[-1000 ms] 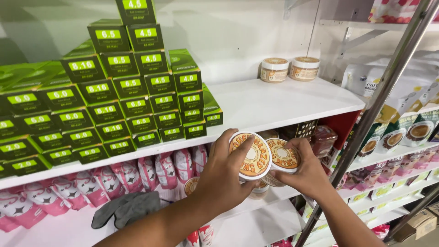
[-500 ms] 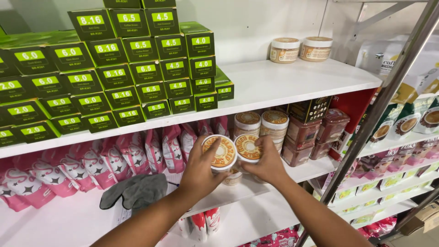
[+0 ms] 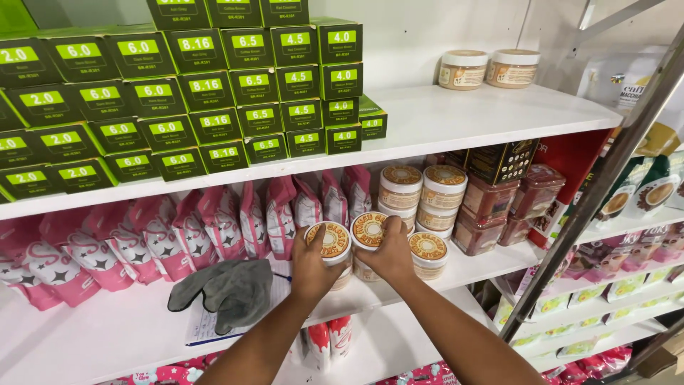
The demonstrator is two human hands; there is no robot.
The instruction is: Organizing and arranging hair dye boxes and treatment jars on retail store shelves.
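My left hand (image 3: 311,267) grips a round white jar with an orange patterned lid (image 3: 329,241), set low on the middle shelf (image 3: 499,257). My right hand (image 3: 392,255) holds a matching jar (image 3: 367,229) right beside it. Both jars stand in front of the pink pouches (image 3: 235,221). More of the same jars (image 3: 420,189) are stacked just behind and to the right, and one more jar (image 3: 427,249) stands by my right wrist.
Green boxes (image 3: 206,93) are stacked on the top shelf, with two jars (image 3: 488,69) at its far right. Grey gloves (image 3: 228,289) lie on paper on the middle shelf. Dark red tubs (image 3: 499,207) stand right of the jars. A metal upright (image 3: 598,185) crosses diagonally at right.
Both hands have carried the two jars down and forward to the middle shelf, in front of the pink pouches. The view has shifted to the right.
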